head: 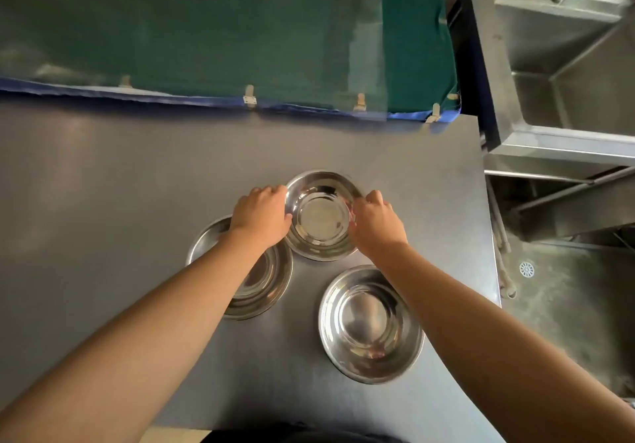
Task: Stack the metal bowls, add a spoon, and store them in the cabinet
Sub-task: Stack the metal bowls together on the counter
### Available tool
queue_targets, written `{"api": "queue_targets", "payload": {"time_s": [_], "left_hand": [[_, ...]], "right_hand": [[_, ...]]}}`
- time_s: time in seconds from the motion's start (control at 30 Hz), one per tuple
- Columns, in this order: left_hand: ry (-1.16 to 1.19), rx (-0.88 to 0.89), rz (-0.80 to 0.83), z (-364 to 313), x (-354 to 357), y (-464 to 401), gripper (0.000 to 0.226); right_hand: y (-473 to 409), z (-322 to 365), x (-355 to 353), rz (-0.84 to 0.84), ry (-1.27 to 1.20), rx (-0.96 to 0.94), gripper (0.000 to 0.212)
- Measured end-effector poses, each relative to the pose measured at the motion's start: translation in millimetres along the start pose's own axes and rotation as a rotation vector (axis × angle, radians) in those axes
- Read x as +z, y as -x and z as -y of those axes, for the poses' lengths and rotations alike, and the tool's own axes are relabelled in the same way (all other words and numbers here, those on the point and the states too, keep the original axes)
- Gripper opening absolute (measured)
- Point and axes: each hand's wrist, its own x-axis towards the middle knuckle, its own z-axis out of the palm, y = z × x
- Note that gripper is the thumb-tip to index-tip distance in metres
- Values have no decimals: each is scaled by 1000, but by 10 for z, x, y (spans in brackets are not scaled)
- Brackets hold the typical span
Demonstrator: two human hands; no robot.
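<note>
Three shiny metal bowls stand open side up on a grey steel table (103, 174). The far bowl (321, 217) is the smallest. My left hand (261, 214) grips its left rim and my right hand (376, 226) grips its right rim. A second bowl (264, 284) lies nearer on the left, partly hidden under my left forearm. The third bowl (369, 324) sits nearest on the right, its right edge under my right forearm. No spoon or cabinet is in view.
A green cloth with a blue hem (223, 37) covers something along the table's far edge. A steel sink unit (563, 64) with a tap stands at the upper right. Right of the table, the floor has a round drain (526, 269).
</note>
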Motion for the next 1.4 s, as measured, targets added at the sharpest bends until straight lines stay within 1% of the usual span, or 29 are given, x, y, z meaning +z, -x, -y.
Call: {"api": "queue_targets", "payload": {"time_s": [0.13,0.27,0.4,0.53,0.63,0.8,0.87,1.0,1.1,1.17,1.27,1.4], "left_hand": [[46,-42,-19,-41,59,-55,35],[118,-53,-49,-68,88,-129,36],[232,-66,-31,-67,81,-160,39],[316,-76,-31,-97,16,-127,48],[390,-90,-40,-147,-56,-51,50],[491,-55,-65,-302,-202,204,59],[518,-26,-46,-383,-234,334,62],[531,26,17,-542,-218,618,58],[509,69,68,-647,-151,829,54],[534,91,102,-706,-89,953,52],[542,79,159,-770,5,1100,56],[547,57,223,-846,148,1284,53]], "right_hand": [[-74,-71,87,26,-82,82,23],[-112,-116,144,33,-127,98,26],[-138,-128,83,21,-168,121,32],[-101,-139,-71,-36,-195,117,33],[9,-145,-202,-89,-208,112,33],[360,-208,-373,-168,-290,168,27],[531,-269,-399,-188,-312,193,28],[916,-405,-373,-221,-335,285,44],[1192,-491,-280,-211,-326,353,40],[1362,-537,-191,-206,-327,386,37],[1567,-589,-38,-186,-331,435,39],[1761,-651,148,-155,-340,461,39]]}}
